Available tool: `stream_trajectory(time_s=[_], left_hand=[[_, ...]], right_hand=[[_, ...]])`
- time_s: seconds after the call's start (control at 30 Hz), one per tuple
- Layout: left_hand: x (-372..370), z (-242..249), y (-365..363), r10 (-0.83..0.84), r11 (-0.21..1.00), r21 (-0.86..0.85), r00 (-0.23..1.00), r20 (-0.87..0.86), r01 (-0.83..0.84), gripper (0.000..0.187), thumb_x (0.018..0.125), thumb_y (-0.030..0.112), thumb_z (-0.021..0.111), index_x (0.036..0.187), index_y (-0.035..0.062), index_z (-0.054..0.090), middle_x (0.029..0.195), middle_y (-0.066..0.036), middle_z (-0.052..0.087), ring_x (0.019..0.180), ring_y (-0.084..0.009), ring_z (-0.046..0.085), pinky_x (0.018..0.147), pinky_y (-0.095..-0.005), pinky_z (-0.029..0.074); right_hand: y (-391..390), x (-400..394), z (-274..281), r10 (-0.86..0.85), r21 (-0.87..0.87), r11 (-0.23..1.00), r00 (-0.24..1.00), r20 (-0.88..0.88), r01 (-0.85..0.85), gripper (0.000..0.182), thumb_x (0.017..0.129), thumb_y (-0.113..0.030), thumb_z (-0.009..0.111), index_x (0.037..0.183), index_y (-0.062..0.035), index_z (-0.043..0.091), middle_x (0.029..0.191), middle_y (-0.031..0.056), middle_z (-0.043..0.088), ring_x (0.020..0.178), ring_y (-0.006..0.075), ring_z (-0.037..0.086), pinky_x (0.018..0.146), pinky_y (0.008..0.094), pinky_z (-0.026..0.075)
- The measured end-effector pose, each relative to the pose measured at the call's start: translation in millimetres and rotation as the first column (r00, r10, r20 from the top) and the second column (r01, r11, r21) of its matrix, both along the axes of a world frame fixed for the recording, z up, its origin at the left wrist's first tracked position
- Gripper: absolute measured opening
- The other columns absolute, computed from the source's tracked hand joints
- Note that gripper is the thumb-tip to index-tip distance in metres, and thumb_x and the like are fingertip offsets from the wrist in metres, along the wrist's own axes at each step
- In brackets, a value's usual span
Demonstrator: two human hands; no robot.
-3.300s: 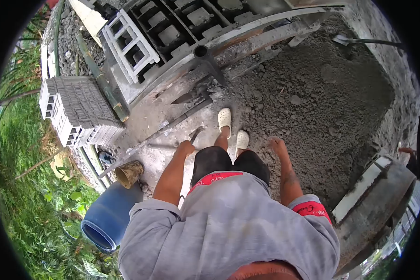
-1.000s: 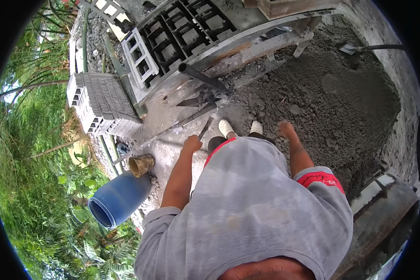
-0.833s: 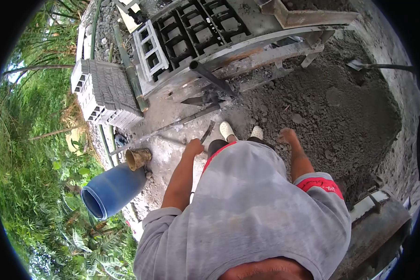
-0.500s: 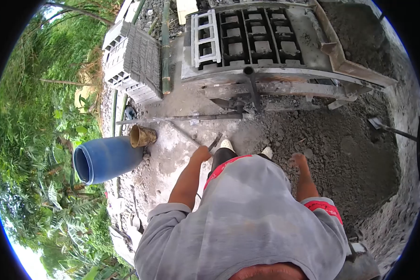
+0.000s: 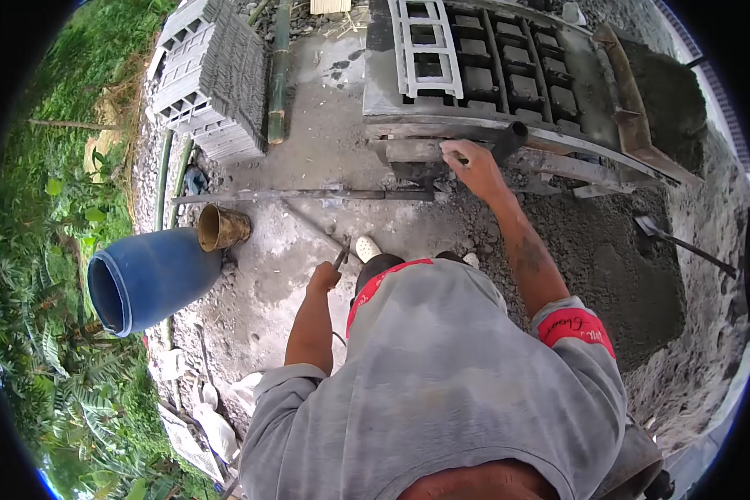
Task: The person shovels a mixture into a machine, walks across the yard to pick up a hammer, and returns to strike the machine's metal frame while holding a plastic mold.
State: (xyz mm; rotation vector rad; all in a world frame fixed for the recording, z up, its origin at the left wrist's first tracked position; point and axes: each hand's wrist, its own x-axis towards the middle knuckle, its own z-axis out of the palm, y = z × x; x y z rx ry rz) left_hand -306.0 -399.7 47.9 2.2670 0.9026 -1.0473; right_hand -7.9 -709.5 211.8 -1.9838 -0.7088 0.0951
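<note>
My left hand (image 5: pixel 325 277) is closed around a short, dark bar-like tool (image 5: pixel 342 257), held low beside my left leg. Its exact kind does not show. My right hand (image 5: pixel 472 169) is stretched forward at the front edge of the mould table, its fingers loosely bent with a gap between them and nothing visible in it. Close to its right is the open end of a dark metal pipe (image 5: pixel 517 133). On the table sits a block mould (image 5: pixel 521 87) with rows of dark cavities, and a pale grey hollow-block frame (image 5: pixel 429 50) lies along its left side.
Grey hollow blocks (image 5: pixel 212 92) are stacked at the upper left beside a bamboo pole (image 5: pixel 278 92). A blue barrel (image 5: pixel 162 275) lies tilted, with a dirty bucket (image 5: pixel 225 227) against it. A long bar (image 5: pixel 308 196) crosses the ground. At right, a shovel (image 5: pixel 687 243) rests by damp mix (image 5: pixel 608 275).
My right hand has risen from beside my right leg and reached forward to the table's front edge. My left hand still grips the dark tool. The whole view has shifted slightly.
</note>
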Motion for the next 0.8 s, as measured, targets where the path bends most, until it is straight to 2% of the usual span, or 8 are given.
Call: stream_trajectory(time_s=[0.03, 0.1, 0.2, 0.3, 0.37, 0.63, 0.7, 0.8], left_hand=[[-8.8, -17.1, 19.7, 0.015, 1.000, -0.007, 0.999, 0.031, -0.015, 0.030, 0.072, 0.023, 0.061, 0.072, -0.0075, 0.058, 0.061, -0.020, 0.061, 0.054, -0.0290, 0.062, 0.049, -0.0388, 0.049], [-16.6, -9.4, 46.7, 0.082, 0.997, -0.005, 0.995, 0.059, -0.082, 0.029, 0.072, 0.021, 0.059, 0.070, -0.0074, 0.058, 0.063, -0.020, 0.061, 0.056, -0.0293, 0.063, 0.051, -0.0394, 0.049], [-37.5, -30.4, 92.6, 0.152, 0.987, 0.031, 0.984, 0.091, -0.155, 0.030, 0.073, 0.022, 0.061, 0.073, -0.0075, 0.058, 0.064, -0.021, 0.061, 0.057, -0.0298, 0.063, 0.051, -0.0396, 0.049], [-62.1, -41.1, 129.5, 0.132, 0.983, 0.097, 0.971, 0.199, -0.153, 0.030, 0.074, 0.022, 0.061, 0.071, -0.0073, 0.058, 0.061, -0.020, 0.060, 0.055, -0.0295, 0.062, 0.050, -0.0392, 0.049], [-62.6, -28.3, 150.3, 0.272, 0.962, -0.007, 0.962, 0.006, -0.272, 0.030, 0.072, 0.020, 0.054, 0.082, -0.0076, 0.058, 0.084, -0.029, 0.060, 0.082, -0.0402, 0.060, 0.070, -0.0444, 0.049], [-102.7, -76.0, 199.0, 0.316, 0.948, 0.015, 0.948, 0.024, -0.317, 0.029, 0.071, 0.020, 0.057, 0.081, -0.0071, 0.059, 0.086, -0.029, 0.059, 0.087, -0.0407, 0.058, 0.074, -0.0440, 0.048], [-114.6, -103.1, 204.8, 0.297, 0.951, 0.046, 0.945, 0.135, -0.306, 0.029, 0.076, 0.020, 0.062, 0.064, -0.0049, 0.056, 0.053, -0.012, 0.056, 0.043, -0.0228, 0.056, 0.040, -0.0356, 0.042], [-81.8, -40.6, 188.8, 0.376, 0.926, 0.003, 0.926, 0.034, -0.377, 0.027, 0.074, 0.020, 0.061, 0.065, -0.0051, 0.056, 0.057, -0.015, 0.058, 0.048, -0.0242, 0.059, 0.043, -0.0362, 0.045]], right_hand=[[21.1, 24.8, 7.8, -0.034, -0.070, 0.996, 0.975, 0.218, 0.050, 0.032, 0.076, -0.011, 0.062, 0.107, -0.0053, 0.056, 0.102, 0.0128, 0.059, 0.097, 0.0317, 0.055, 0.081, 0.0383, 0.044], [58.6, 62.2, 28.6, -0.102, -0.230, 0.948, 0.895, 0.434, 0.219, 0.038, 0.075, -0.010, 0.063, 0.112, -0.0080, 0.054, 0.114, 0.0093, 0.054, 0.105, 0.0279, 0.051, 0.087, 0.0397, 0.040], [81.0, 109.6, 2.0, 0.061, -0.463, 0.855, 0.843, 0.535, 0.232, 0.041, 0.073, -0.008, 0.064, 0.113, -0.0105, 0.054, 0.118, 0.0059, 0.050, 0.109, 0.0249, 0.048, 0.090, 0.0393, 0.036], [86.5, 116.1, 1.1, 0.127, -0.616, 0.760, 0.882, 0.453, 0.207, 0.042, 0.071, -0.006, 0.064, 0.112, -0.0118, 0.055, 0.113, 0.0042, 0.052, 0.107, 0.0237, 0.049, 0.088, 0.0390, 0.036], [89.8, 117.8, 4.1, 0.126, -0.608, 0.762, 0.871, 0.476, 0.222, 0.043, 0.070, -0.005, 0.063, 0.112, -0.0117, 0.055, 0.107, 0.0044, 0.053, 0.104, 0.0236, 0.050, 0.086, 0.0382, 0.038], [90.5, 128.7, -6.2, 0.046, -0.552, 0.780, 0.852, 0.521, 0.295, 0.036, 0.068, -0.002, 0.063, 0.103, -0.0115, 0.059, 0.099, 0.0039, 0.055, 0.099, 0.0240, 0.052, 0.081, 0.0375, 0.040], [92.0, 132.9, -7.0, 0.048, -0.548, 0.783, 0.851, 0.522, 0.292, 0.035, 0.067, -0.002, 0.063, 0.101, -0.0111, 0.060, 0.098, 0.0038, 0.055, 0.098, 0.0241, 0.052, 0.081, 0.0372, 0.041], [90.3, 133.9, -4.8, 0.040, -0.571, 0.768, 0.868, 0.494, 0.290, 0.035, 0.067, 0.000, 0.062, 0.100, -0.0108, 0.060, 0.096, 0.0039, 0.055, 0.097, 0.0238, 0.053, 0.080, 0.0365, 0.041]])
